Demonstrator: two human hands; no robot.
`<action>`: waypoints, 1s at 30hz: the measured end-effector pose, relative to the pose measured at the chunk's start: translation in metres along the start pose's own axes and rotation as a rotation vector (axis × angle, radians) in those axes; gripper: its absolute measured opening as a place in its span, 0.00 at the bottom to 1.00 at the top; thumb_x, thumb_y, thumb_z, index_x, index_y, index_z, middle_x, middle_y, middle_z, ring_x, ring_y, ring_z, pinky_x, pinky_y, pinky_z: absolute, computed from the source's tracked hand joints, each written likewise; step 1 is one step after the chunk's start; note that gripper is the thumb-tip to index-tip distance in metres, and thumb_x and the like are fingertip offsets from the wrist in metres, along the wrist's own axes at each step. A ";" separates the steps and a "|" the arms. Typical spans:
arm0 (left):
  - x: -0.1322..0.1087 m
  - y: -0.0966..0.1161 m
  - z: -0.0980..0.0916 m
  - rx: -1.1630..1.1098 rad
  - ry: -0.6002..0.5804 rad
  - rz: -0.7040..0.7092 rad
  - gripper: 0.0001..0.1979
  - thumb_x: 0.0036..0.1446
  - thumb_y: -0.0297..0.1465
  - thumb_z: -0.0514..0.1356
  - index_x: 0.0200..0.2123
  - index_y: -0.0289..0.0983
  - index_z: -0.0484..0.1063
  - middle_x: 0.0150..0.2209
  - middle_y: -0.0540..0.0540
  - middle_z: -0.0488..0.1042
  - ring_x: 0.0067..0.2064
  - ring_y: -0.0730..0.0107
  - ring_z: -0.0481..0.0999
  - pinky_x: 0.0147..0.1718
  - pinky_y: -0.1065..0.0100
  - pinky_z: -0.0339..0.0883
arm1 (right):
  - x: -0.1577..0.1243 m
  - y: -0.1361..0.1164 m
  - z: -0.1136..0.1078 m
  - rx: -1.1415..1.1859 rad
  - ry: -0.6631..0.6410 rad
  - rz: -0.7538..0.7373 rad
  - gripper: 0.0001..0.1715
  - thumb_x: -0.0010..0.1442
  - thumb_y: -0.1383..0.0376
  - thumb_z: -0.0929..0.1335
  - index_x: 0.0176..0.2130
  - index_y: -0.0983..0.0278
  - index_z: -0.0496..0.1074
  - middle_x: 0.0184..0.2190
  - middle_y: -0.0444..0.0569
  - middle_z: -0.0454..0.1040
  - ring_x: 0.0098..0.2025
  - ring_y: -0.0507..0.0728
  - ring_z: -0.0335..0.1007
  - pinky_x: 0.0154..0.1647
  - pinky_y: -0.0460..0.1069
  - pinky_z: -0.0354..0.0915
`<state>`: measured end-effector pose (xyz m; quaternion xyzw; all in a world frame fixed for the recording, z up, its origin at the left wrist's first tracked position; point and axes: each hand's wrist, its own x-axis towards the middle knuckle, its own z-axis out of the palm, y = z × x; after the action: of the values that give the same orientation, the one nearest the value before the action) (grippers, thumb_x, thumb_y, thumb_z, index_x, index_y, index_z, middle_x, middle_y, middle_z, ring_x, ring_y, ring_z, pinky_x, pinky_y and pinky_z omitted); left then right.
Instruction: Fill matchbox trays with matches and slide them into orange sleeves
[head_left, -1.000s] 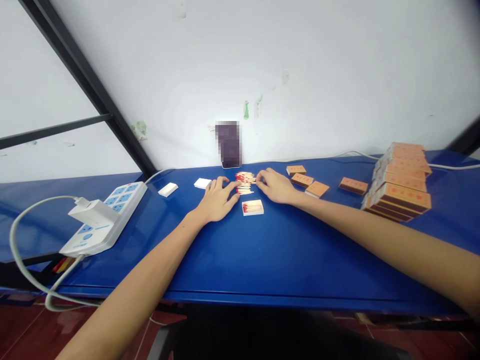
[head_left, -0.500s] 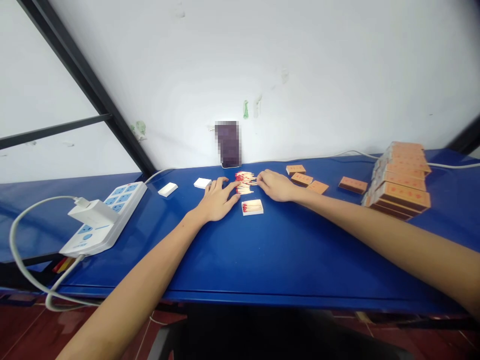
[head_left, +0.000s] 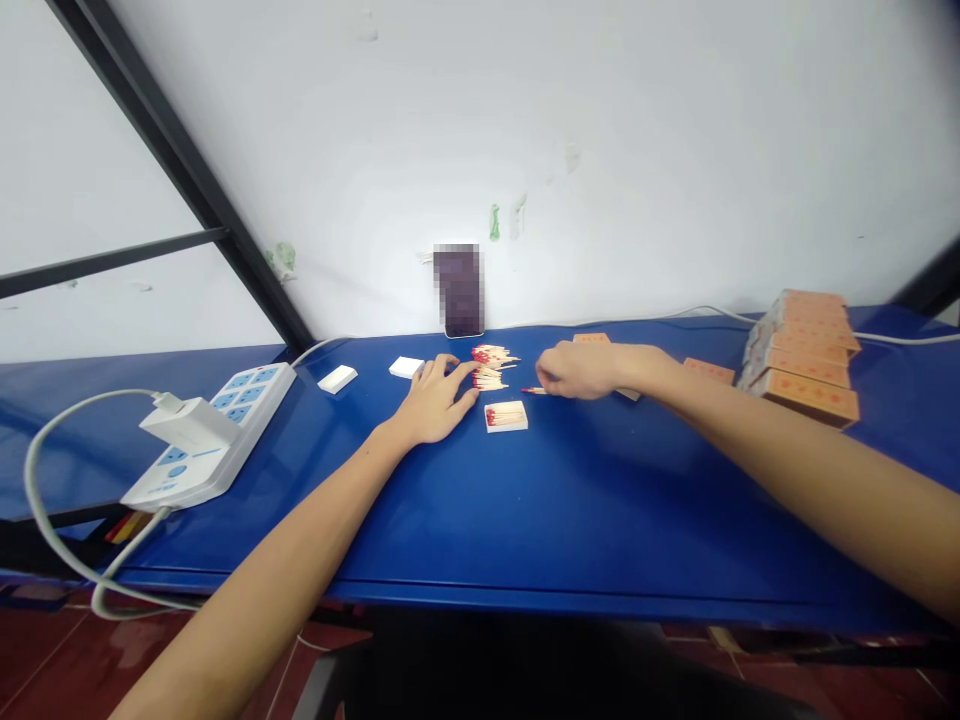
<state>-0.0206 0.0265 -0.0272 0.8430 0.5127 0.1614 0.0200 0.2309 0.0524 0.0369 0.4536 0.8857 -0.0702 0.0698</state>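
Note:
A loose pile of red-tipped matches lies on the blue table near the wall. My left hand rests flat beside the pile's left edge, fingers spread, fingertips touching the matches. My right hand is lifted a little to the right of the pile, pinched on a match whose red tip points left. In front of the pile sits an open white matchbox tray with a few matches in it.
Orange matchboxes lie singly and in a stack at the right. Two empty white trays sit left of the pile. A white power strip with a plugged cable is far left. A phone leans on the wall.
My right hand has drawn back to the right from the pile, carrying a match in its pinch. The left hand has stayed put. The view shifted slightly.

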 end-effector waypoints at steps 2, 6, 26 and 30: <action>0.000 -0.001 0.001 0.011 -0.013 0.000 0.25 0.68 0.43 0.47 0.65 0.45 0.60 0.57 0.39 0.61 0.58 0.50 0.63 0.60 0.43 0.55 | -0.002 -0.004 -0.002 0.067 -0.010 -0.077 0.10 0.55 0.72 0.67 0.24 0.61 0.71 0.26 0.47 0.75 0.25 0.54 0.66 0.28 0.49 0.56; 0.001 -0.002 0.003 0.020 -0.029 -0.002 0.25 0.68 0.43 0.46 0.66 0.47 0.58 0.59 0.40 0.60 0.59 0.49 0.61 0.60 0.42 0.54 | 0.000 -0.017 0.002 0.146 0.017 -0.224 0.11 0.58 0.70 0.65 0.26 0.61 0.72 0.23 0.43 0.71 0.23 0.52 0.62 0.27 0.48 0.55; 0.000 0.002 -0.003 -0.003 0.052 0.039 0.21 0.67 0.38 0.47 0.60 0.43 0.65 0.53 0.41 0.65 0.53 0.54 0.65 0.56 0.48 0.60 | 0.033 -0.006 0.039 0.234 0.468 -0.096 0.12 0.64 0.66 0.63 0.40 0.64 0.76 0.29 0.48 0.77 0.30 0.54 0.68 0.32 0.47 0.54; 0.000 0.001 -0.002 0.004 0.061 0.057 0.21 0.67 0.38 0.48 0.60 0.42 0.66 0.53 0.40 0.65 0.53 0.54 0.65 0.56 0.48 0.60 | 0.037 0.002 0.043 0.210 0.468 -0.069 0.13 0.65 0.66 0.62 0.42 0.63 0.76 0.33 0.50 0.79 0.33 0.56 0.71 0.34 0.48 0.56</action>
<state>-0.0200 0.0259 -0.0249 0.8519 0.4893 0.1865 -0.0018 0.2138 0.0743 -0.0126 0.4317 0.8806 -0.0572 -0.1868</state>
